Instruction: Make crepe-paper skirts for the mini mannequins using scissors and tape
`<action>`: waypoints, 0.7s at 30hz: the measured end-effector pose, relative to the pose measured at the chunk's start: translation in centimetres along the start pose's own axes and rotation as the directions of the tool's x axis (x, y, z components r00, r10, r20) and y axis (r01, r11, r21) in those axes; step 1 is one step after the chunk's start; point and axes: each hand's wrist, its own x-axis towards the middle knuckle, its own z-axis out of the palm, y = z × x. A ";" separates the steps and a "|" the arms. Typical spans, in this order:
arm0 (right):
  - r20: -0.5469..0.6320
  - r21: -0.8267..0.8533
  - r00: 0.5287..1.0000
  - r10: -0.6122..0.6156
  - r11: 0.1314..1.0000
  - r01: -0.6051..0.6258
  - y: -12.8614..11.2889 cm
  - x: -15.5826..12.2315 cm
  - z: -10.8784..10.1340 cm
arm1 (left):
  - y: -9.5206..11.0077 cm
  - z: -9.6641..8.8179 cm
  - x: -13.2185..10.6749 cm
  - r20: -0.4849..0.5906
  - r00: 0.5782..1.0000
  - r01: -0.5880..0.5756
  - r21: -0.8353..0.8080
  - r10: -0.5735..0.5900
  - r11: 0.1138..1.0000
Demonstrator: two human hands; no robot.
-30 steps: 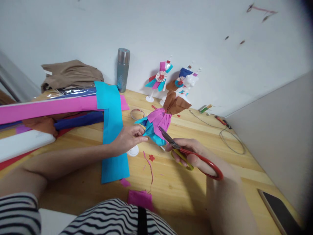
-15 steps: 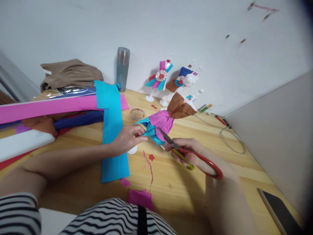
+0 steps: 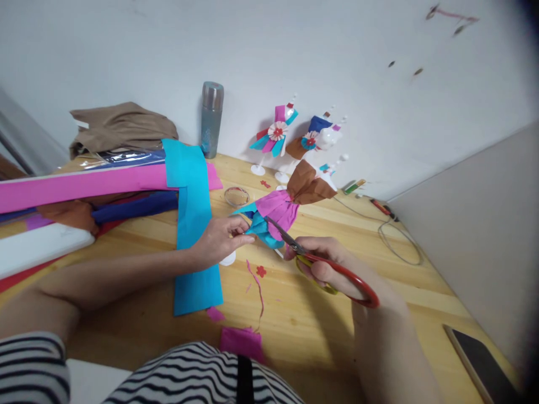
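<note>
My left hand (image 3: 223,238) pinches the lower edge of a paper-dressed doll (image 3: 282,207), whose skirt is pink and cyan with a brown top. My right hand (image 3: 332,269) grips red-and-yellow scissors (image 3: 324,264). Their blades point up-left into the cyan and pink skirt. The doll is tilted over the wooden table (image 3: 295,314), its white base (image 3: 228,258) showing just below my left hand.
Two finished paper dolls (image 3: 275,137) stand by the wall beside a grey flask (image 3: 211,119). Crepe paper rolls (image 3: 84,185) and a cyan strip (image 3: 193,224) lie left. Pink scraps (image 3: 241,340), a tape ring (image 3: 236,196), a cable (image 3: 396,241) and a phone (image 3: 484,365) lie around.
The doll has tilted further to the right and the scissor blades have moved up-left into the skirt, closing somewhat. My left hand has stayed put.
</note>
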 end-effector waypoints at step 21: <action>0.112 -0.173 0.994 0.009 0.985 0.010 0.5 -0.7 -0.6 | 0.1 0.3 0.2 0.124 0.966 0.254 -0.279 -0.228 0.926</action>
